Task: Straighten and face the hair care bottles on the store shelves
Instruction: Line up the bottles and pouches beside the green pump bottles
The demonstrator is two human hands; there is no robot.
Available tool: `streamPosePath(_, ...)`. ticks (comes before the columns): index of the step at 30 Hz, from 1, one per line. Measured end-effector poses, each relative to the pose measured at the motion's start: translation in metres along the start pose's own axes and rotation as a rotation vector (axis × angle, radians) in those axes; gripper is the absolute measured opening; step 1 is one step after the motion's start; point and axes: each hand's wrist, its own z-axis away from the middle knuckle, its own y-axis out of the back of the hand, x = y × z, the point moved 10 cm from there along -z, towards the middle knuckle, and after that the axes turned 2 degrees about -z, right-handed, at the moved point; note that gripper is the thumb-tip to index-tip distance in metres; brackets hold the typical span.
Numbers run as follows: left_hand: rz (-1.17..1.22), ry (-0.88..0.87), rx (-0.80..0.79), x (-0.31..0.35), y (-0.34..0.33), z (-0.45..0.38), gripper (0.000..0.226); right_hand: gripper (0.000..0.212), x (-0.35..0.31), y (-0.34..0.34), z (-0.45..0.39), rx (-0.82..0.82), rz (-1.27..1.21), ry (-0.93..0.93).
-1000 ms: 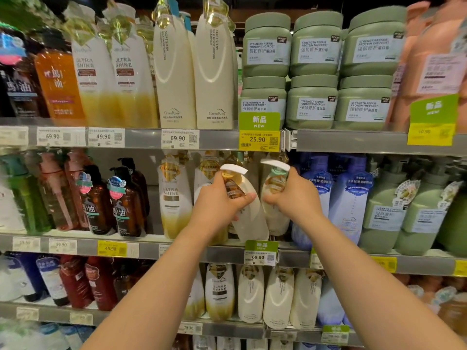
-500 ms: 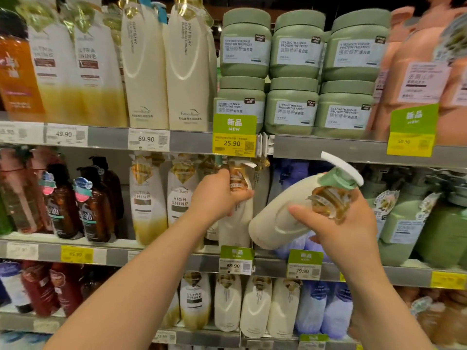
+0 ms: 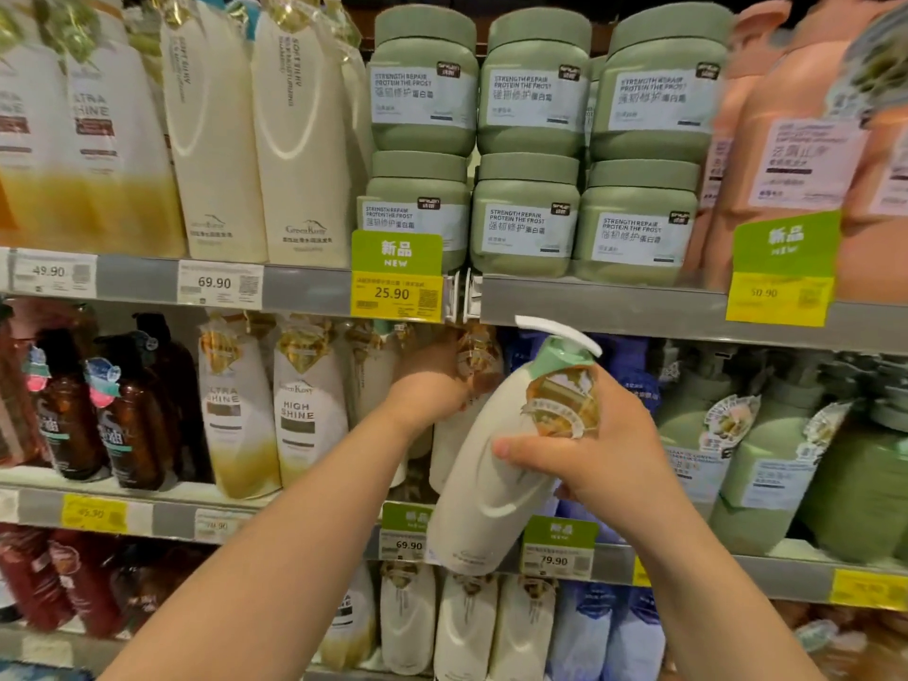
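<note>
- Right hand [image 3: 597,449] raised in front of the middle shelf [image 3: 304,521], fingers wrapped around the neck and shoulder of a cream pump bottle [image 3: 491,489], thumb lying across its front.
- Cream pump bottle held clear of the shelf, tilted with its white pump head up and to the right, base low over the shelf's front edge near the 69.90 price tag [image 3: 409,538] and the 79.90 price tag [image 3: 557,548].
- Left hand [image 3: 427,385] reaching deeper into the same shelf, closed around the upper part of a second cream bottle [image 3: 454,435] standing there; fingers mostly hidden behind that bottle.
- Both forearms bare, rising from the bottom edge of the view and converging toward the shelf's middle.
- Held bottle just right of and in front of the left hand, touching or nearly touching the standing one; cannot tell which.
- On the middle shelf, toward its left end: brown pump bottles [image 3: 123,425], then an ULTRA SHINE bottle [image 3: 236,410] and a HIGH SHINE bottle [image 3: 307,415], upright with labels forward.
- Toward its right end: pale green pump bottles [image 3: 756,459], blurred.
- On the top shelf [image 3: 638,307]: green jars [image 3: 530,154] stacked two high, lids on, contents not visible; tall cream bottles [image 3: 299,140] beside them on the left, peach bottles [image 3: 786,140] on the right.
</note>
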Motion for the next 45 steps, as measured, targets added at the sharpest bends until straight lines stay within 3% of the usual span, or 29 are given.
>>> streamPosePath(6,0.065,-0.038,-0.093,-0.016,0.000,0.005,0.046,0.061,0.000,-0.024,-0.018,-0.037,0.060,0.033)
streamPosePath(9,0.184,0.056,-0.048,-0.049,0.015,0.014,0.033,0.061,-0.004,-0.035,-0.025,-0.027,0.032,0.060)
streamPosePath(11,0.291,0.111,0.029,-0.067,0.033,0.025,0.036,0.060,-0.008,-0.044,-0.030,-0.034,0.015,0.080)
streamPosePath(14,0.241,0.093,0.123,-0.086,0.051,0.039,0.025,0.059,-0.011,-0.058,-0.038,-0.054,0.023,0.107)
streamPosePath(17,0.179,0.096,0.110,-0.101,0.049,0.050,0.013,0.062,-0.011,-0.068,-0.046,-0.048,0.075,0.127)
streamPosePath(25,0.187,0.035,-0.007,-0.101,0.029,0.067,0.019,0.053,0.005,-0.092,-0.060,-0.076,0.238,0.058)
streamPosePath(31,0.237,0.041,-0.011,-0.106,0.024,0.065,0.021,0.051,0.012,-0.105,-0.074,-0.058,0.429,-0.054)
streamPosePath(36,0.272,0.031,-0.041,-0.109,0.012,0.062,0.042,0.045,0.012,-0.119,-0.083,-0.089,0.585,-0.106)
streamPosePath(40,0.271,0.041,-0.027,-0.109,0.008,0.061,0.055,0.039,0.015,-0.122,-0.080,-0.067,0.583,-0.099)
streamPosePath(45,0.238,0.041,0.004,-0.110,0.009,0.062,0.046,0.038,0.018,-0.123,-0.071,0.005,0.538,-0.079)
